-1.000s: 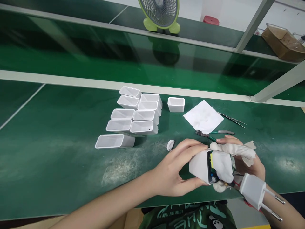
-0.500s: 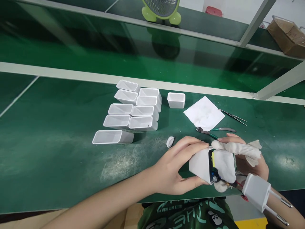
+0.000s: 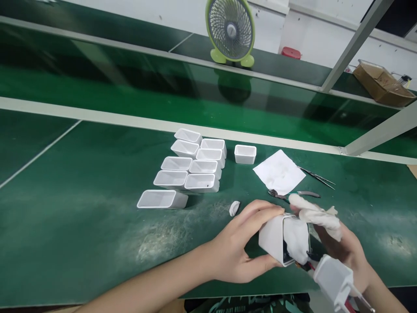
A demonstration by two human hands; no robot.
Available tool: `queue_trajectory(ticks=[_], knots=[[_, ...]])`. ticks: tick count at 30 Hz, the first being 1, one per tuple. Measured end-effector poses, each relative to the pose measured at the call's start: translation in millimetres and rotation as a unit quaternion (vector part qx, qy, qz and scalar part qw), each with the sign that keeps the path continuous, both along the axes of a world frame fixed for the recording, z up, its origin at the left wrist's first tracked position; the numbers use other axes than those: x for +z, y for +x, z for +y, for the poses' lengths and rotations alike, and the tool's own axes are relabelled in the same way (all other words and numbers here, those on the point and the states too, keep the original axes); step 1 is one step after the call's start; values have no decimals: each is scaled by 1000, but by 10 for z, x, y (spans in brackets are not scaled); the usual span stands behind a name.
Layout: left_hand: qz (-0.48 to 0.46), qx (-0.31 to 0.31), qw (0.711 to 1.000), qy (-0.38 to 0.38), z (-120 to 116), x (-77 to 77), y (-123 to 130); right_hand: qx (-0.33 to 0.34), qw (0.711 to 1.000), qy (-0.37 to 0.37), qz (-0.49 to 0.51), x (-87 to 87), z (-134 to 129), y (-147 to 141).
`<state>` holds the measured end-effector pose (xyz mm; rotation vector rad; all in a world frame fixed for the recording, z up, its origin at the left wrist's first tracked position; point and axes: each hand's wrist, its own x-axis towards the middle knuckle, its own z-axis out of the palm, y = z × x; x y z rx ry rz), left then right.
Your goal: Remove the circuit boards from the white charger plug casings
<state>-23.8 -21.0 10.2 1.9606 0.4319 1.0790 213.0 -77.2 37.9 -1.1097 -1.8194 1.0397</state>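
My left hand (image 3: 243,243) is closed around a white plastic casing (image 3: 271,238), its open end facing right. A circuit board with white putty (image 3: 296,239) on it sits mostly inside that end. My right hand (image 3: 342,248), with white coverings on its fingers, is closed about the board's outer end; its thumb is hidden. Short wires join the board to a white two-pin plug (image 3: 334,278), which hangs in front of my right wrist. A small white lump (image 3: 234,208) lies on the bench beyond my left hand.
Several open white casings (image 3: 176,163) stand in rows left of centre, with a single casing (image 3: 245,155) apart. White paper (image 3: 279,171), cutting pliers (image 3: 276,194) and tweezers (image 3: 316,176) lie beyond my hands. A metal rail (image 3: 130,121) crosses behind; a green fan (image 3: 231,30) stands farther back.
The board has gone deeper into the casing, leftward, and its dark and yellow parts are now mostly covered. My right fingers have shifted left with it. The view has tilted up.
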Motion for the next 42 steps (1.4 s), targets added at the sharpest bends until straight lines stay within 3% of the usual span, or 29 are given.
queue_trajectory(ticks=[3, 5, 10, 16, 20, 23, 26, 29, 31, 33, 36, 39, 42], knots=[[-2, -29, 1000, -3, -3, -12, -7, 40, 983, -96, 149, -6, 41, -28], [3, -44, 999, 11, -11, -30, -12, 45, 970, -134, 198, -55, 60, -60], [4, -52, 997, 56, -26, -87, -19, 39, 962, -196, 187, -183, 73, -108], [5, -44, 996, 73, -69, -112, -15, 58, 959, -184, 206, -161, 117, -179], [20, -60, 997, 44, -48, -72, -39, 42, 963, -184, 193, -189, 116, -258], [27, -107, 994, -9, 34, -5, -52, 33, 979, -126, 156, -205, 97, -214], [12, -170, 983, -68, 91, 59, -28, 80, 994, -5, 75, -105, 91, -97], [-15, -266, 951, -153, 74, 106, 6, 137, 983, 116, -44, 95, 59, -21], [-13, -321, 927, -196, 26, 139, -15, 149, 972, 153, -95, 188, -23, -30], [18, -287, 940, -184, -52, 170, -93, 128, 973, 151, -118, 178, -158, -86], [81, -108, 984, -116, -239, 157, -260, 28, 982, 125, -136, -49, -384, -223], [96, -24, 991, -94, -470, 12, -343, -54, 981, 109, -150, -349, -520, -356], [92, 29, 993, -67, -635, -194, -307, -64, 979, 116, -152, -509, -550, -403]])
